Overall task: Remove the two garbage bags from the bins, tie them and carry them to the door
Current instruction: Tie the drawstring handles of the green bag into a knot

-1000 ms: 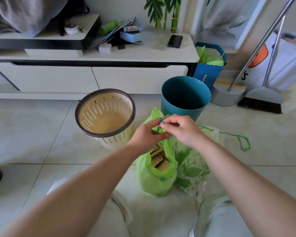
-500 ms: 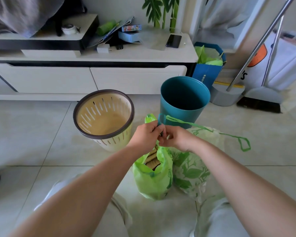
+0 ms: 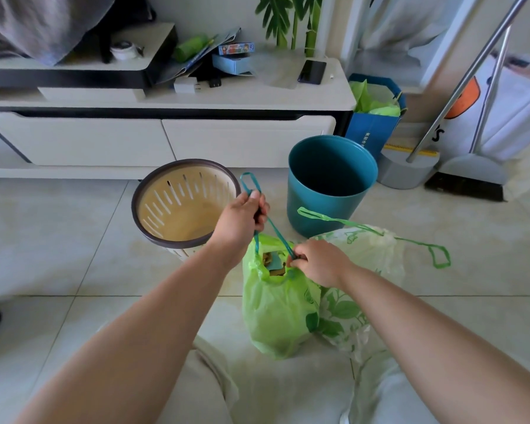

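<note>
Cinching a garbage bag shut, a person works low over a tiled floor, both bins already stripped of their liners. At left the beige slatted bin stands bare. Just right of it the left hand is closed around a teal drawstring, whose loop pokes up above the fist. The cord runs taut down and right to the mouth of the green garbage bag, which stands on the floor near the person's knees. The mouth gapes, with brown scraps showing inside. At that mouth the right hand pinches the cord between thumb and fingertips. Farther back the teal bin is empty too. Touching the green bag's right side, the white leaf-print bag slumps with its neck gathered. Its green drawstring trails loose, and whether it is knotted cannot be told. The step in hand appears to be drawing the green bag closed. The next move likely calls for pulling the cord until the mouth puckers shut, then knotting it, with a steady pull so the thin plastic does not tear
</note>
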